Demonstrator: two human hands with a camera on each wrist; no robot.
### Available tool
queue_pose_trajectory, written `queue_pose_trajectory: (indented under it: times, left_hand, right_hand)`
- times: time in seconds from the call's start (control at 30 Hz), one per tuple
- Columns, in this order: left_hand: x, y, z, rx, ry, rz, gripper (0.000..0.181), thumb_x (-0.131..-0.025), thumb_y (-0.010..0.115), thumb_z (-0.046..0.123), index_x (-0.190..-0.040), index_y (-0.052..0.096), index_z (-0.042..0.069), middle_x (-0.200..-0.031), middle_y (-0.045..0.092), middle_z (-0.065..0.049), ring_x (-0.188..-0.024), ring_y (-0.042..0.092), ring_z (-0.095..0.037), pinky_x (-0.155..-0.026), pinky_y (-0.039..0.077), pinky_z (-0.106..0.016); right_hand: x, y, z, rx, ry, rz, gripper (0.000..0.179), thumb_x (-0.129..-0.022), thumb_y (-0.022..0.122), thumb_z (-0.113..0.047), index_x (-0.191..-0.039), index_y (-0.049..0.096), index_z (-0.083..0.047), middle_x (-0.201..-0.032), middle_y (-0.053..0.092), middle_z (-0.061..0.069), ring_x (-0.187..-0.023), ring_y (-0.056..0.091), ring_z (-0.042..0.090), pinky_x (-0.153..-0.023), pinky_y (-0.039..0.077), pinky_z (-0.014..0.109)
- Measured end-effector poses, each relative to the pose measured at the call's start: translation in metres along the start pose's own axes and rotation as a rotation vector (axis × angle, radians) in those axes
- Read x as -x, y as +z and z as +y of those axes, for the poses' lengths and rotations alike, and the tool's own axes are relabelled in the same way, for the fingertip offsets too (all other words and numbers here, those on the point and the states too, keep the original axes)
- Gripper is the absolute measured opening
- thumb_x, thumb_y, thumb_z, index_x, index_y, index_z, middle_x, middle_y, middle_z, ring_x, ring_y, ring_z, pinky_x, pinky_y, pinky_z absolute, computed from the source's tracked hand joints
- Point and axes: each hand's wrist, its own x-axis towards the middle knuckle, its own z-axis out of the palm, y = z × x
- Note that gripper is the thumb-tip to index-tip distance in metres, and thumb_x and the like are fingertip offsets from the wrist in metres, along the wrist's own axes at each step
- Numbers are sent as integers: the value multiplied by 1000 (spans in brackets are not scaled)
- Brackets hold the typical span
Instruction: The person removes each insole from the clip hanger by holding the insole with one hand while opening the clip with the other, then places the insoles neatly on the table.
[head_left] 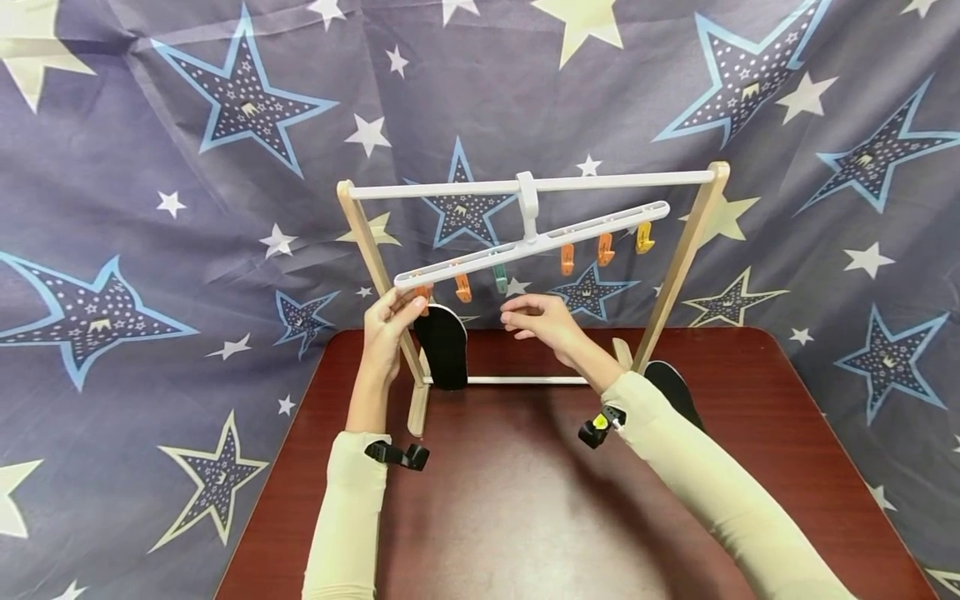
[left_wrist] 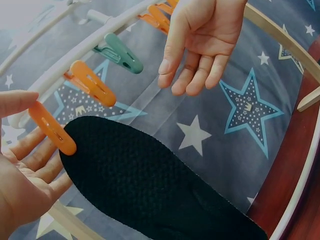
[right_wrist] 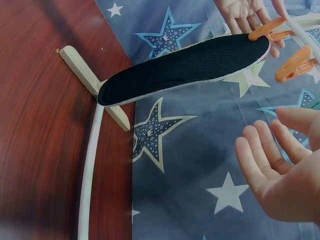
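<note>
A black shoe insole (head_left: 442, 354) with a pale edge hangs from the orange clip (left_wrist: 52, 127) at the left end of a white clip hanger (head_left: 480, 257). My left hand (head_left: 386, 329) pinches that clip, its thumb at the clip's upper end and the other fingers behind. My right hand (head_left: 551, 321) is held in the air below the hanger's middle, fingers loosely bent and holding nothing. In the left wrist view, another orange clip (left_wrist: 92, 84) and a green clip (left_wrist: 120, 54) hang between the hands. The hanger tilts down to the left.
The hanger hooks over the white top bar (head_left: 622, 181) of a rack with wooden legs (head_left: 681, 267). Orange clips (head_left: 605, 248) and a yellow clip (head_left: 644, 238) hang at right. Another black insole (head_left: 671, 387) lies partly behind my right sleeve on the red-brown table (head_left: 487, 500). A star-patterned cloth (head_left: 112, 208) stands behind.
</note>
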Motion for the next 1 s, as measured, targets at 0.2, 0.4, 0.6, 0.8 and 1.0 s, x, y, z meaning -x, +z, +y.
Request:
queue_pose_trajectory:
  times: [0.2, 0.4, 0.6, 0.8, 1.0]
  left_hand:
    - [-2, 0, 1, -9, 12, 9, 29, -94, 62, -6, -120, 62, -17, -100, 77, 1, -82, 69, -13, -80, 56, -22]
    - [-2, -2, 2, -27, 0, 0, 32, -93, 65, -7, -123, 60, -19, -100, 77, 3, -87, 70, -9, -81, 57, -20]
    - [-2, -4, 3, -48, 11, -20, 34, -94, 66, -7, -124, 58, -20, -100, 78, 4, -87, 71, -9, -79, 58, -20]
    - [-1, -4, 3, -70, 12, -24, 30, -94, 67, -5, -120, 61, -18, -97, 78, 3, -82, 71, -10, -74, 58, -20]
    - [0, -2, 2, -101, 4, -17, 31, -94, 69, -2, -120, 62, -17, -96, 78, 3, -80, 70, -9, -72, 56, -19]
  right_hand:
    - [-3, 6, -4, -8, -8, 0, 30, -95, 71, -10, -121, 69, 6, -104, 73, 16, -90, 71, 16, -95, 58, 55]
    - [-4, 11, -7, -11, -12, -4, 28, -95, 72, -9, -119, 70, 5, -103, 73, 15, -95, 71, 24, -95, 58, 55]
    - [-5, 14, -4, -12, -12, -4, 27, -95, 72, -9, -118, 70, 5, -106, 73, 20, -88, 70, 15, -95, 58, 56]
    - [-6, 18, 0, -38, -7, -2, 28, -94, 72, -8, -118, 69, 6, -103, 74, 15, -88, 71, 16, -96, 56, 58]
    - [-6, 23, 2, -58, -16, -6, 31, -94, 72, -5, -120, 67, 10, -107, 73, 23, -87, 71, 16, -94, 58, 56]
